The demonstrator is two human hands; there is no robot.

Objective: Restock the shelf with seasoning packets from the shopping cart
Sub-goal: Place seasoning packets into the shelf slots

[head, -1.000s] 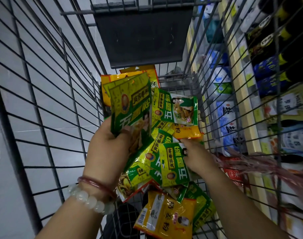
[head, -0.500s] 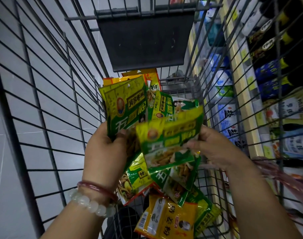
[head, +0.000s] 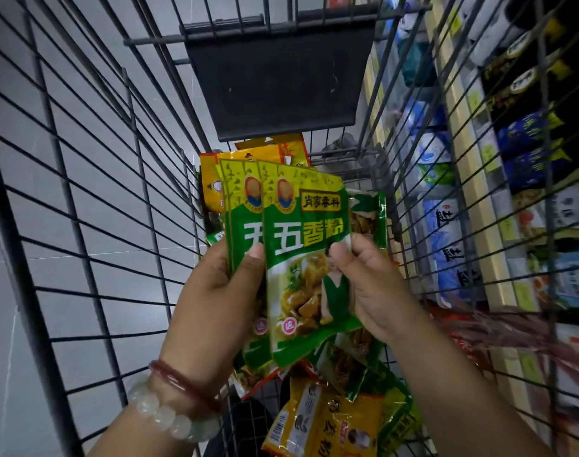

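Observation:
Inside the wire shopping cart I hold a fanned stack of green seasoning packets upright. My left hand grips the stack from the left, thumb on the front. My right hand pinches the right edge of the front packet. Below my hands, more green packets and yellow seasoning packets lie loose on the cart's bottom. Orange packets stand behind the stack. The shelf runs along the right, seen through the cart's wire side.
A dark plastic flap hangs at the cart's far end. The shelf rows hold blue-and-white bags and dark bottles. Grey tiled floor shows through the cart's left side. A red packet lies low at the right.
My right hand lifted a green packet from the pile, turned it upright and laid it on the front of the stack in my left hand. Both hands have come together, higher.

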